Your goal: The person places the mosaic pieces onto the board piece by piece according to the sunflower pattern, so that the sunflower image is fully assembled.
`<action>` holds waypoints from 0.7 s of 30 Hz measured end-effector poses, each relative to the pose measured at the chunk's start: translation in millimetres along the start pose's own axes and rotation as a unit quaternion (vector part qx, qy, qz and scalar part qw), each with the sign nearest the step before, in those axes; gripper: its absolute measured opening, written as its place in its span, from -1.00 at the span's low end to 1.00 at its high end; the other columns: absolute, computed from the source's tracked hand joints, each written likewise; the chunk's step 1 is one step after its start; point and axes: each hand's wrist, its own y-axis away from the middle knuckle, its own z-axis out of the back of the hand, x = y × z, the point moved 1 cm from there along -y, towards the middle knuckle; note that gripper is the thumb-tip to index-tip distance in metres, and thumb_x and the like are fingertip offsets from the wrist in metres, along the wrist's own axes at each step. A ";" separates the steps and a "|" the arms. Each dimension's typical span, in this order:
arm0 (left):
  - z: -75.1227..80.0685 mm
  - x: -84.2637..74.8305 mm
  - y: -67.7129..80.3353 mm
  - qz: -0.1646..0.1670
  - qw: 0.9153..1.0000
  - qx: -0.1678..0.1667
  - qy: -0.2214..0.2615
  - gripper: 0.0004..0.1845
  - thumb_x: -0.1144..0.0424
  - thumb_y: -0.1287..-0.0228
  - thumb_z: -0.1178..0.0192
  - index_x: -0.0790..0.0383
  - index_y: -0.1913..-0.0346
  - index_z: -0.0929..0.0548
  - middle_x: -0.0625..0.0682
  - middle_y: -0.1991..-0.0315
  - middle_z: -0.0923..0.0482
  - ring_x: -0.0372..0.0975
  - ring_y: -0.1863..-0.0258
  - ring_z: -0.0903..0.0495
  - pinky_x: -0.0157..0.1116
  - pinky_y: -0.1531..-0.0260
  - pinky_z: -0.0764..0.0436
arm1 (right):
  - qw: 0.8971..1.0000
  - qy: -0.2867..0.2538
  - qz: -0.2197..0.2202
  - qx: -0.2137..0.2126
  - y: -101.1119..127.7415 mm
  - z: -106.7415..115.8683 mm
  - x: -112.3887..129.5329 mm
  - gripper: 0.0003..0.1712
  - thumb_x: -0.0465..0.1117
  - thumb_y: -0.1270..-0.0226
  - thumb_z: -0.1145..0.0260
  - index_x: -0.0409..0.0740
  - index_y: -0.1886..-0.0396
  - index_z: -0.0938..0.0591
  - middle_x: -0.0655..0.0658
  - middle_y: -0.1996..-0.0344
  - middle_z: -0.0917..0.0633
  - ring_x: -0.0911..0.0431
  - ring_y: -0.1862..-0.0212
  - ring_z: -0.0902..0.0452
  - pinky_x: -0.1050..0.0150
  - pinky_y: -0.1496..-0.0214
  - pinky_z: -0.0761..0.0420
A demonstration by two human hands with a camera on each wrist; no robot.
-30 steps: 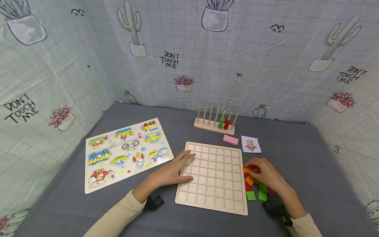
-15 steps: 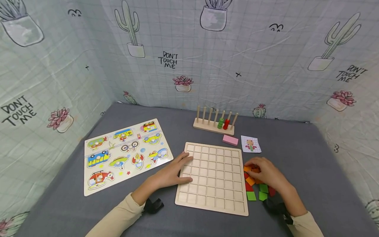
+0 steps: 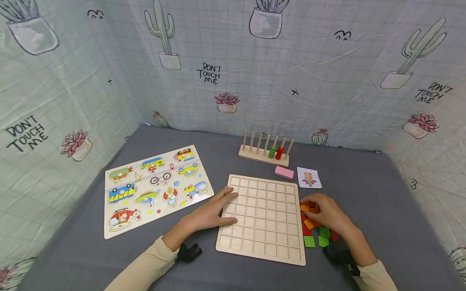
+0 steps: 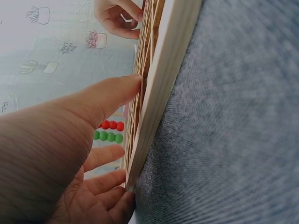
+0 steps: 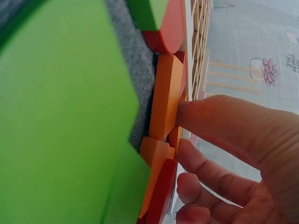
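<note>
My left hand (image 3: 207,211) rests on the left edge of a wooden grid board (image 3: 267,226). Its thumb and forefinger are spread apart on the board; the left wrist view shows the thumb (image 4: 114,93) on the top and other fingers at the edge. My right hand (image 3: 329,214) lies over a pile of coloured square tiles by the board's right side. Its thumb (image 5: 205,114) touches an orange tile (image 5: 164,98), with the forefinger (image 5: 194,156) near the orange tiles. Green tiles (image 3: 309,241) and red tiles (image 3: 306,230) lie around. Part of the pile is hidden beneath the hand.
A vehicle puzzle board (image 3: 140,220) lies at the left. Behind the grid board stand a peg rack (image 3: 258,156) with green and red beads, a pink block (image 3: 284,172) and a small pattern card (image 3: 309,178). Printed cloth walls (image 3: 174,89) enclose the grey table (image 3: 218,268).
My left forefinger has drawn back slightly toward the grid board's left edge. The right hand stays in place over the tiles. The head view shifts a little.
</note>
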 end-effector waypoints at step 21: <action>-2.1 2.2 0.5 0.012 1.000 0.000 0.021 -0.08 0.01 -0.25 -0.33 0.33 -0.50 -0.11 0.21 -0.55 0.15 0.03 -0.51 0.06 0.04 -0.36 -0.20 | 0.998 -0.044 0.027 0.023 -18.3 1.0 20.4 -0.65 -0.26 -0.20 -0.45 -0.26 0.03 -0.66 -0.09 0.24 -0.64 0.25 0.42 -0.41 0.33 0.44 -0.47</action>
